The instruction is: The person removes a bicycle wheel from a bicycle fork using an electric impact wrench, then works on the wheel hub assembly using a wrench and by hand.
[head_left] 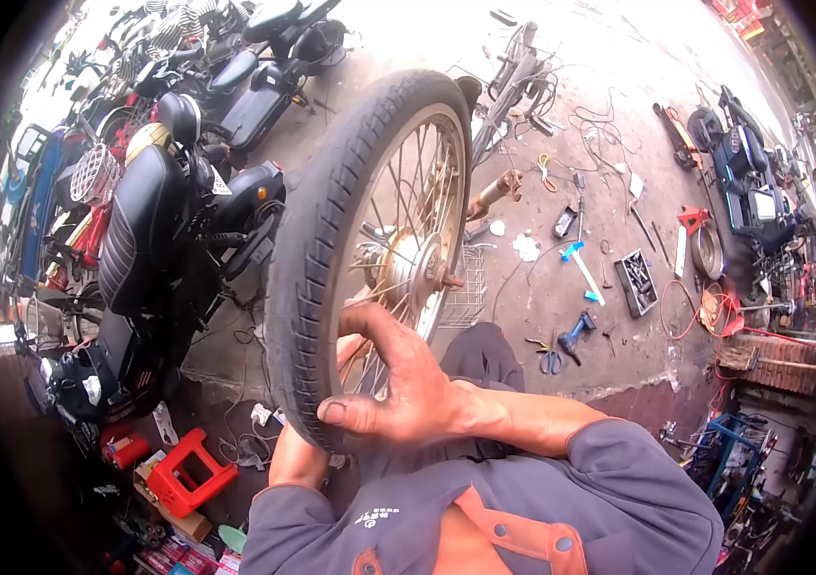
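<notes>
A spoked wheel [439,168] with a worn black tyre [310,254] stands upright close in front of my chest. Around its lower rim my right hand [403,383] is closed, thumb on the tyre tread and fingers curled over the rim into the spokes. A large metal hub [417,271] with a rusty axle end sits at the wheel's centre. My left forearm [298,460] goes up behind the tyre. Bits of skin show through the spokes, but the left hand's fingers are mostly hidden by the wheel.
Black scooters [144,216] stand close on the left. Across the floor on the right lie a blue power tool [577,335], scissors [550,362], a parts tray [636,283] and cables. A wire basket [465,287] lies behind the wheel. A red stool-like frame [187,474] is at lower left.
</notes>
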{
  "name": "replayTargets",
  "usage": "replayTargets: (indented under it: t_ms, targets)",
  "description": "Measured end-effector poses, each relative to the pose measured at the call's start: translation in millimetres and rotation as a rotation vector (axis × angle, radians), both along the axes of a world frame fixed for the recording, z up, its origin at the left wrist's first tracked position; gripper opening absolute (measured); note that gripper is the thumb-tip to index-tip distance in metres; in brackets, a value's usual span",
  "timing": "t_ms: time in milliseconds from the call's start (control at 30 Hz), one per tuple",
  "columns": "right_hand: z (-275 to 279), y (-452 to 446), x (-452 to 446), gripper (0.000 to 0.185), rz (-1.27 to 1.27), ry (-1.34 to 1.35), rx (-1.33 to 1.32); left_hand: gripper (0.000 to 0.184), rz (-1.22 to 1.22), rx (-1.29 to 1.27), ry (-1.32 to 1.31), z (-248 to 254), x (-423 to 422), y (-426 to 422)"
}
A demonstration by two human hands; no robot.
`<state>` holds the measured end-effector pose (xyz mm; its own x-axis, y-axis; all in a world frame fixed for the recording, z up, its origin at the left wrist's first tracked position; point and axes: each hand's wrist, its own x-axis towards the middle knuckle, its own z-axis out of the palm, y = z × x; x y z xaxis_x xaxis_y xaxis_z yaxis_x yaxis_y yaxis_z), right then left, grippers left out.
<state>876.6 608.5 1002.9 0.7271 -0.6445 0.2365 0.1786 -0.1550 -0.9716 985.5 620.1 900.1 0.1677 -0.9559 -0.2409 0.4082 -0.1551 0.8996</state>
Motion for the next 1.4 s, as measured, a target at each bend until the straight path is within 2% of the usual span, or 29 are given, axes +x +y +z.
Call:
replayTargets:
  t_ms: [67, 167, 233, 300, 367, 400, 433, 600, 633, 700, 733, 767, 800, 867, 967, 1033, 1133, 1233, 1367, 1400]
  targets:
    - [-8.9, 17.0, 11.7, 0.065, -0.068, -0.027, 0.039, 0.074, -0.070, 0.002, -0.013, -2.2, 22.7, 5.0]
    - [-11.4, 26.6, 21.9, 0.068, -0.242, -0.111, -0.129, 0.071, -0.155, -0.006, -0.038, -5.6, 48.6, 9.6]
    - [-11.7, 38.9, 21.6, 0.070, -0.282, -0.157, 0.097, 0.070, -0.206, -0.011, -0.056, -6.6, 60.2, 9.7]
    - [-6.4, 46.7, 29.1, 0.071, -0.271, -0.150, 0.089, 0.068, -0.260, -0.008, -0.094, -7.9, 70.4, 10.6]
    - [6.5, 24.8, 32.9, 0.070, -0.261, -0.051, -0.219, 0.067, -0.352, -0.028, -0.152, -10.8, 85.1, 9.1]
    - [8.7, 20.6, 38.6, 0.069, -0.252, -0.138, -0.253, 0.066, -0.382, -0.038, -0.188, -13.5, 91.9, 10.2]
    - [6.4, 24.7, 39.9, 0.065, -0.240, -0.094, -0.268, 0.065, -0.439, -0.040, -0.233, -18.1, 100.8, 7.4]
    - [-34.3, 50.8, 36.7, 0.060, -0.113, -0.076, -0.213, 0.062, -0.711, -0.107, -0.464, -48.3, 127.5, -1.9]
    - [-64.1, 71.4, 35.9, 0.060, -0.023, 0.043, -0.289, 0.061, -0.799, -0.068, -0.521, -57.0, 136.5, -3.2]
    - [-53.9, 66.8, 28.3, 0.061, 0.008, 0.023, -0.048, 0.061, -1.019, 0.057, -0.662, -69.1, 156.3, -13.0]
    - [-52.6, 67.9, 26.9, 0.064, -0.001, 0.133, -0.155, 0.061, -1.045, -0.093, -0.743, -75.7, 165.1, -19.5]
    - [-69.0, 72.2, 28.2, 0.061, 0.039, 0.033, -0.059, 0.061, -1.074, -0.239, -0.814, -82.4, 172.0, -23.2]
    - [-62.5, 74.2, 36.0, 0.060, 0.047, 0.040, -0.049, 0.057, -1.067, -0.296, -0.827, -79.6, 174.6, -28.0]
    - [-55.8, 83.2, 46.9, 0.055, 0.035, 0.088, -0.044, 0.057, -1.129, -0.306, -0.840, -75.6, 173.9, -42.5]
    - [-59.3, 105.7, 86.6, 0.053, -0.066, 0.094, 0.118, 0.060, -1.251, -0.321, -0.851, -69.2, 198.2, -58.4]
    - [-73.7, 144.0, 103.2, 0.052, -0.215, 0.262, 0.003, 0.062, -1.343, -0.328, -0.866, -59.5, 211.3, -74.5]
    - [-54.6, 147.7, 128.6, 0.054, -0.421, 0.013, 0.396, 0.067, -1.459, -0.391, -0.896, -58.7, 229.3, -85.6]
    - [-61.0, 174.7, 143.2, 0.058, -0.537, -0.089, 0.696, 0.069, -1.501, -0.545, -0.964, -77.8, 236.6, -95.2]
    - [-99.4, 215.5, 138.2, 0.062, -0.655, -0.211, 1.096, 0.059, -1.549, -0.615, -1.136, -122.3, 210.5, -100.5]
    - [-104.4, 219.6, 138.1, 0.062, -0.767, -0.295, 1.235, 0.055, -1.549, -0.646, -1.174, -135.2, 201.7, -101.2]
